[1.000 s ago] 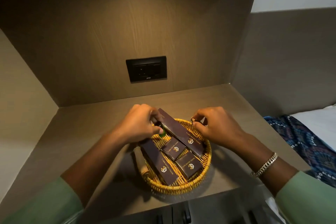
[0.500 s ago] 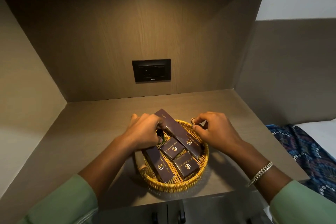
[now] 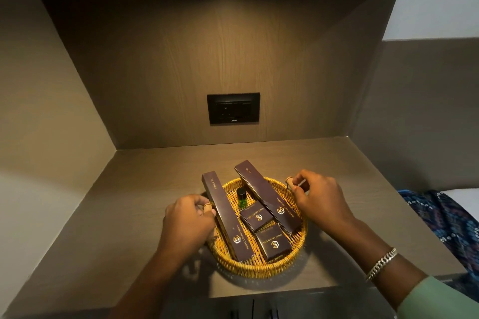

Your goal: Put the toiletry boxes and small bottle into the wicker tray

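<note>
Wicker tray (image 3: 261,261) sits on the shelf (image 3: 145,189) holding four dark boxes (image 3: 272,241) and the small green bottle (image 3: 241,197) at 12 o'clock. Left hand (image 3: 189,223) and right hand (image 3: 321,199) curl their fingers around the small handles at 9 and 2 o'clock; judged best practice is lifting level, since both long boxes overhang the rim. Legible print: "Comb", "Dental Kit".

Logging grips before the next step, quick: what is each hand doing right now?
Left hand: closed on the wicker tray's left handle.
Right hand: closed on the tray's right handle.
</note>
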{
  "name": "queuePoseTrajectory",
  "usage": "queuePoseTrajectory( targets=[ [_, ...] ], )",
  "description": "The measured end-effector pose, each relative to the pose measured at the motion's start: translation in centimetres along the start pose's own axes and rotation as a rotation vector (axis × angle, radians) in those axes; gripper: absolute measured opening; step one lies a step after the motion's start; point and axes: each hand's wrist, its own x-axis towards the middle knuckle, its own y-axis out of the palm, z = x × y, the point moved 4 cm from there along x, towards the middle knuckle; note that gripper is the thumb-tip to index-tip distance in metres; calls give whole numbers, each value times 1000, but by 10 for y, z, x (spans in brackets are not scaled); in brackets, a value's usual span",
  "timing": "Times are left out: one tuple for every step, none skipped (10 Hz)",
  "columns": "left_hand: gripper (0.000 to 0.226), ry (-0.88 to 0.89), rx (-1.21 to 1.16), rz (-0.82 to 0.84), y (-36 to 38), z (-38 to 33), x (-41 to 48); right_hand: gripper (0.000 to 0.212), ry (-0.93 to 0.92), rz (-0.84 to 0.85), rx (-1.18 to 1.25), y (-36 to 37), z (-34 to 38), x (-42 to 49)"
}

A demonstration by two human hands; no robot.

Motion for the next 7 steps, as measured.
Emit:
queuePoseTrajectory(
  targets=[
    [8,0,-30,-24,-5,1,16,9,41,-26,-3,5,6,-2],
    [20,-29,-52,-56,-13,5,43,9,92,-38,24,14,17,2],
    [21,-6,-17,-62,-17,4,59,8,127,-47,42,17,25,8],
    [23,48,-7,-48,-18,4,80,8,180,-86,36,21,33,18],
    [23,57,-5,-16,-17,5,85,9,212,-104,20,24,37,20],
    [13,85,51,-4,-19,-2,74,18,220,-85,21,22,43,13],
    [43,128,80,-7,-21,-5,59,29,166,-38,-49,16,51,3]
  ],
)
